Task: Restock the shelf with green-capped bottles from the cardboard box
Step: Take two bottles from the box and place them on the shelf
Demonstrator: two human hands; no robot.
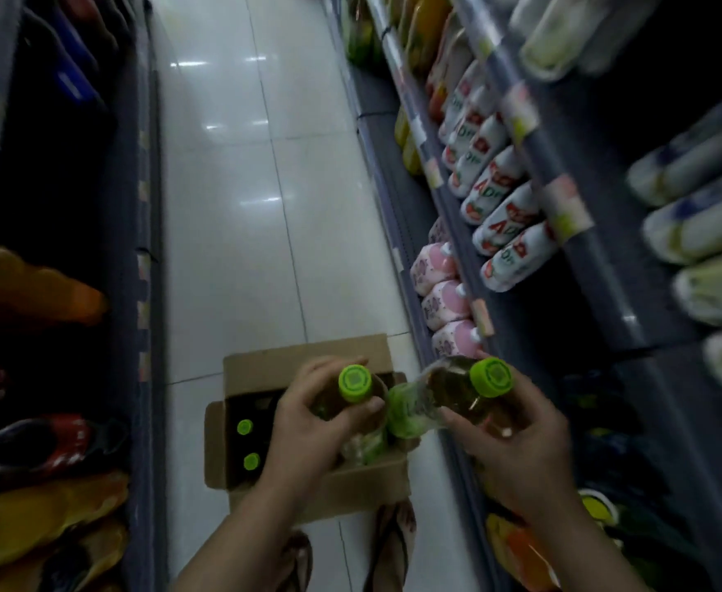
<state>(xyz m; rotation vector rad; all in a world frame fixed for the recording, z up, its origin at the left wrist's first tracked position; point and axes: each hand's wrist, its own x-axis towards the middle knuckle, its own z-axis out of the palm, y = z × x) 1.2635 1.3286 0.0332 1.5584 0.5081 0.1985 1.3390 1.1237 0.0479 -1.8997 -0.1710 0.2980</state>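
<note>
Where legible, shelf bottles (505, 226) perhaps "ADR"

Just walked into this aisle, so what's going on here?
A person is restocking drinks. The left hand grips one green-capped bottle above the open cardboard box on the floor, and the right hand holds a second bottle nearer the shelf on the right. At least two more green caps show in the box.
</note>
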